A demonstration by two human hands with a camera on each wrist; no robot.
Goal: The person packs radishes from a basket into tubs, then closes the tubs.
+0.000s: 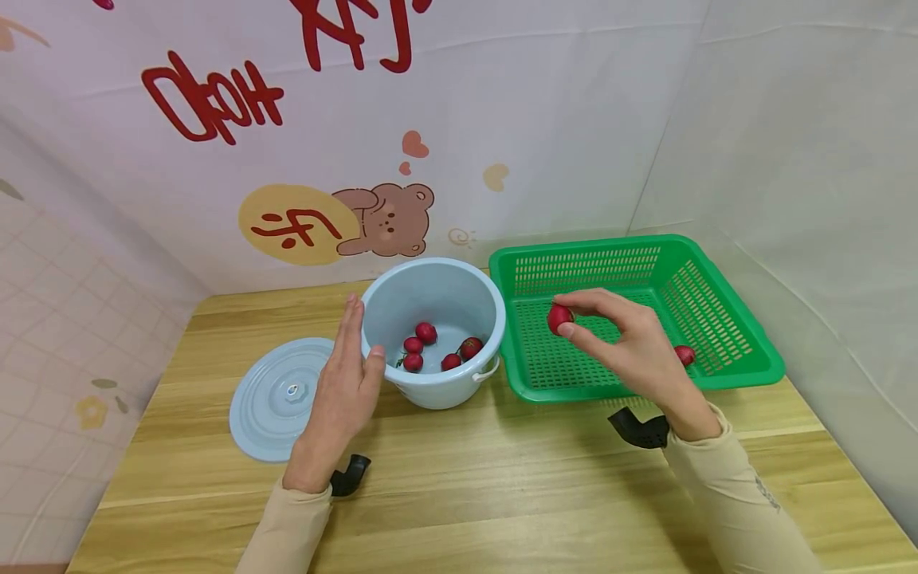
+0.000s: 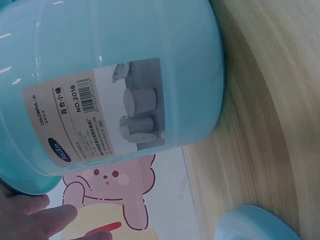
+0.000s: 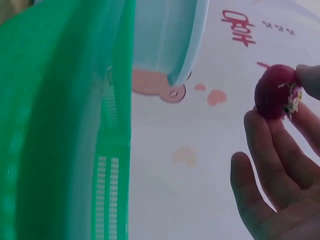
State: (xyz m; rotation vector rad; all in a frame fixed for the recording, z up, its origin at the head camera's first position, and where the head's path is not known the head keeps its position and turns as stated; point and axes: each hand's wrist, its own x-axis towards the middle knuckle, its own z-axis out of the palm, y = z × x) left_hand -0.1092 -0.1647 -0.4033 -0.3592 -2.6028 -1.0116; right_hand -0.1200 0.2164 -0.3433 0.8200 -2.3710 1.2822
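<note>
My right hand point(image 1: 631, 343) pinches a small red radish point(image 1: 560, 318) between thumb and fingers above the green basket. In the right wrist view its cut stem tuft faces the thumb of that hand point(image 3: 285, 185). Another radish point(image 1: 684, 355) lies at the basket's right side, partly behind the wrist. Several radishes point(image 1: 426, 332) rest on the floor of the light blue bucket point(image 1: 430, 395). With fingers straight, my left hand point(image 1: 347, 383) is at the bucket's left rim; the left wrist view shows its fingers point(image 2: 52, 220) by that rim.
The green perforated basket point(image 1: 638, 388) stands right beside the bucket, near the back wall. A round blue lid point(image 1: 261, 406) lies flat on the wooden table point(image 1: 459, 494), left of the bucket. The bucket's white handle point(image 1: 488, 370) hangs at its front right.
</note>
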